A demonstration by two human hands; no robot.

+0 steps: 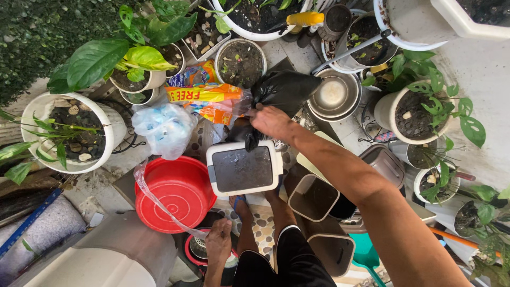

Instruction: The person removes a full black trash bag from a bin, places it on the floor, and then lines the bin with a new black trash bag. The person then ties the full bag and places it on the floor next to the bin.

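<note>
Fingers of the right hand are closed on a black plastic bag, which hangs bunched just above a small white pedal bin with a dark lid. Lower down, the left hand pinches a clear plastic bag that stretches up across a red basin. An orange snack wrapper lies just left of the black bag, and a steel bowl sits right of it. Potted plants stand all around.
</note>
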